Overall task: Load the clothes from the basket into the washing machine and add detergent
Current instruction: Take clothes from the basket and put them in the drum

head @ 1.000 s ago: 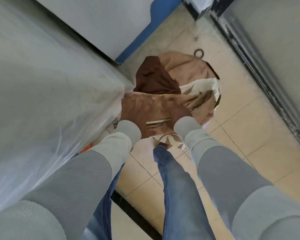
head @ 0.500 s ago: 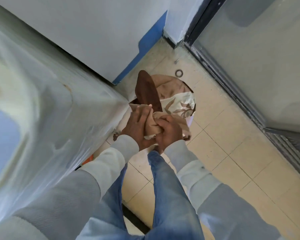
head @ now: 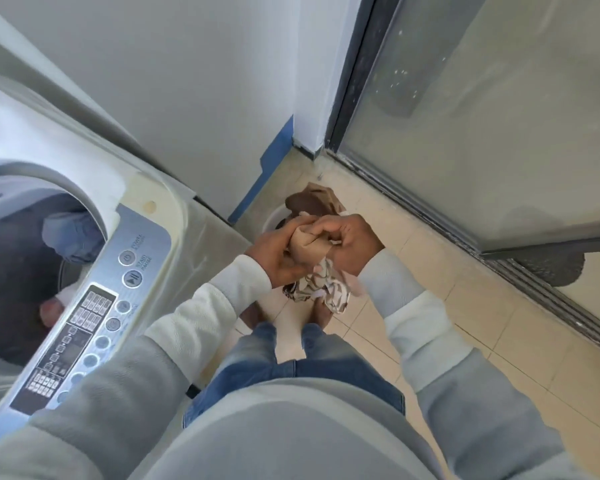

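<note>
My left hand [head: 279, 252] and my right hand [head: 352, 245] both grip a bunched tan and brown-patterned cloth [head: 321, 271], held in the air above the floor. Its patterned end hangs down below my hands. Beyond them on the floor stands the white basket [head: 274, 216], mostly hidden, with brown and tan clothes [head: 310, 200] still in it. The top-loading washing machine [head: 146, 216] is at the left with its lid open; its drum [head: 25, 258] holds a blue garment and other dark items.
The machine's control panel [head: 87, 317] with buttons runs along its near edge, close to my left sleeve. A white wall with a blue strip [head: 274, 147] is behind the basket. A frosted sliding glass door [head: 482, 133] and its track border the tiled floor [head: 482, 327] at right.
I have straightened up from the basket, lifting the cloth in both hands. The view has risen, and the machine's open drum and control panel have come into sight at left.
</note>
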